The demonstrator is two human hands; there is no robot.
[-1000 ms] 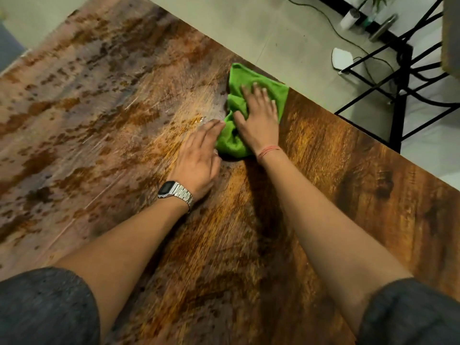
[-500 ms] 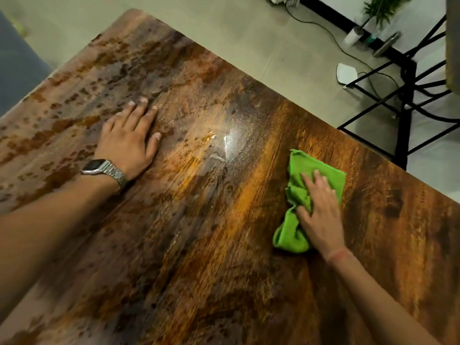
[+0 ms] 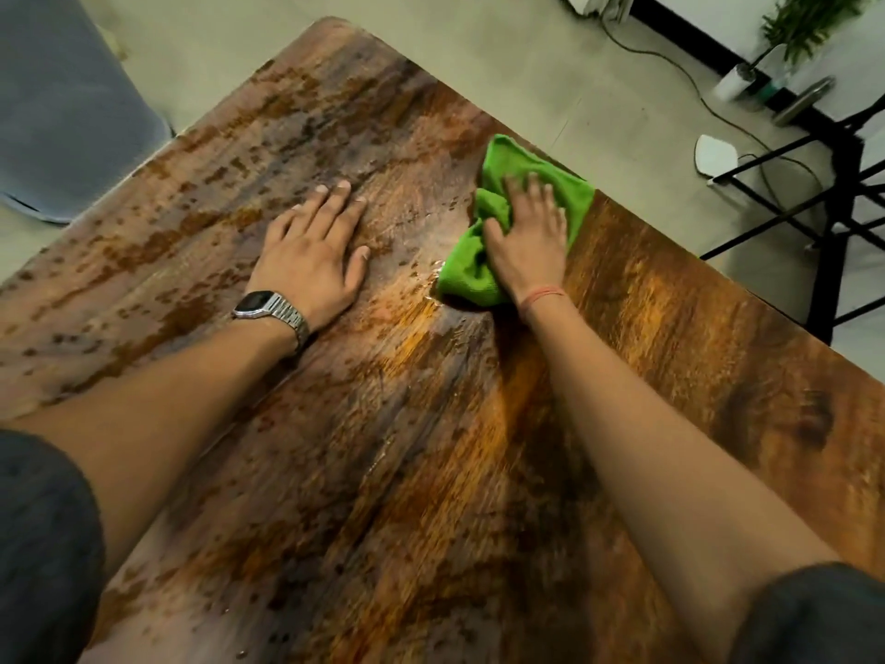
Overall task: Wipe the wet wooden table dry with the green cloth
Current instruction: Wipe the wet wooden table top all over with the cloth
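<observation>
The wooden table (image 3: 431, 472) fills most of the head view, brown with dark grain and shiny wet streaks near its middle. A bunched green cloth (image 3: 498, 208) lies close to the table's far right edge. My right hand (image 3: 527, 242) presses flat on top of the cloth, fingers spread over it and slightly blurred. A small puddle glints just left of the cloth's near end. My left hand (image 3: 311, 251) rests palm down on the bare wood to the left of the cloth, fingers apart, a metal watch on its wrist.
Beyond the table's right edge stands a black metal frame (image 3: 833, 222) on the pale floor, with a white object (image 3: 716, 155), cables and a potted plant (image 3: 790, 26) further back. A grey-blue cushion or seat (image 3: 62, 112) sits past the left corner.
My right hand has slid the cloth from the nearer right part of the table back toward the far edge. My left hand has moved in closer to the cloth.
</observation>
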